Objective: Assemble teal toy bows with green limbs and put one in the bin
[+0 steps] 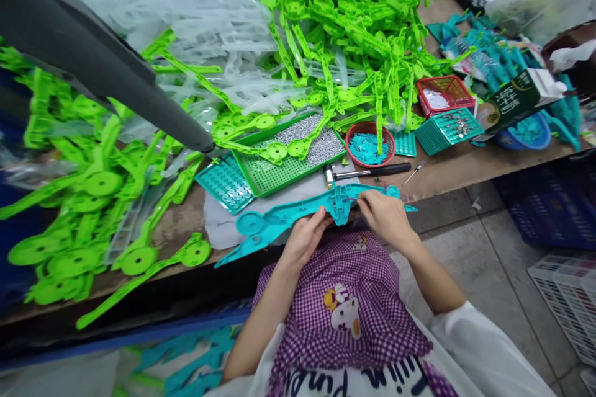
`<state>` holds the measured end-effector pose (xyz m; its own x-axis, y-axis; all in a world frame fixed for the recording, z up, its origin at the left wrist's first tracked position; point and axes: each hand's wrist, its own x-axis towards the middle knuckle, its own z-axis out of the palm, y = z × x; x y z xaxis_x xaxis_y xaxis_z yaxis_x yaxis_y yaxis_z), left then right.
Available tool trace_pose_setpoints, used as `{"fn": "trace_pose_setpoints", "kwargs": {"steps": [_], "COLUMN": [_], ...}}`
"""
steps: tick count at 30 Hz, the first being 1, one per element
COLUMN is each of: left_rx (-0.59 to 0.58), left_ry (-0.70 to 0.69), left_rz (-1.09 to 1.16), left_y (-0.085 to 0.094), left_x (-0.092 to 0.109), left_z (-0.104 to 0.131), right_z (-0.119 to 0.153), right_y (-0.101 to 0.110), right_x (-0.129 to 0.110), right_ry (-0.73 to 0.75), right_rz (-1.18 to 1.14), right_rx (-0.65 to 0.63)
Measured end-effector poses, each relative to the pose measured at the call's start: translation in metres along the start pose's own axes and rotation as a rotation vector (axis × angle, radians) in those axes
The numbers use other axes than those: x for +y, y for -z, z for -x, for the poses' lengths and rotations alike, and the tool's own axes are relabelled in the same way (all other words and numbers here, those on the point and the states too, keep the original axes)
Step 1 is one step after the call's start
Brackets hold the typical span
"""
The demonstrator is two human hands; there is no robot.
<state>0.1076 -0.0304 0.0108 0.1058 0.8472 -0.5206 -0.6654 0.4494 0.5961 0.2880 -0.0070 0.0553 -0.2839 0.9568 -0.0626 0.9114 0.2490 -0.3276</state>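
A long turquoise plastic toy part point(284, 212) with round ends lies across the table edge above my lap. My left hand point(305, 237) holds it from the near side, thumb up against it just left of the raised middle housing. At the right of that housing, my right hand point(382, 214) has thumb and fingers pinched together; what is between them is too small to make out. Just beyond the part lies a hammer point(372, 171) with a black grip, on a pale sheet point(218, 220). A thin pointed tool point(414, 172) lies right of the hammer.
A green tray point(256, 183) holds many small metal pins. Near it are a turquoise tray point(226, 183), a red basket point(347, 142) of turquoise pieces and stacked trays point(440, 136). Bright green parts point(354, 12) pile high behind. A grey arm point(139, 84) slants in from the upper left.
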Motion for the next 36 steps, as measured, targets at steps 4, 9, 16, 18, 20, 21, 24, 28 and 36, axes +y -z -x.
{"fn": "trace_pose_setpoints", "kwargs": {"steps": [4, 9, 16, 18, 20, 21, 24, 28, 36], "left_rx": [-0.018, -0.02, 0.03, -0.001, 0.004, 0.011, -0.028, -0.115, -0.024], "left_ry": [-0.008, -0.049, 0.013, -0.084, -0.352, -0.504, -0.78, -0.84, -0.948], "left_rz": [-0.027, -0.033, -0.373, -0.666, -0.946, -1.065, -1.35, -1.484, -1.404], "left_y": [-0.002, -0.004, 0.014, 0.022, 0.025, 0.024, 0.016, 0.013, 0.031], "left_x": [0.0, -0.006, 0.006, 0.014, 0.021, 0.022, 0.022, 0.019, 0.026], "left_z": [0.002, -0.001, 0.004, 0.013, 0.016, 0.015, -0.002, -0.025, -0.018], "right_z": [-0.007, -0.011, -0.02, -0.022, -0.022, -0.022, -0.022, -0.016, -0.01], "right_y": [0.002, 0.003, -0.019, -0.025, -0.029, -0.03, -0.032, -0.025, -0.029], "right_x": [-0.005, -0.021, -0.032, -0.028, -0.025, -0.023, -0.019, -0.007, 0.001], "right_ry": [-0.032, -0.023, -0.041, -0.095, -0.11, -0.105, -0.078, -0.032, 0.094], "right_rz": [-0.015, 0.041, -0.019, -0.065, -0.101, -0.119, -0.169, -0.246, -0.148], "right_rx": [-0.091, -0.168, -0.119, -0.125, -0.121, -0.118, -0.109, -0.109, 0.024]}}
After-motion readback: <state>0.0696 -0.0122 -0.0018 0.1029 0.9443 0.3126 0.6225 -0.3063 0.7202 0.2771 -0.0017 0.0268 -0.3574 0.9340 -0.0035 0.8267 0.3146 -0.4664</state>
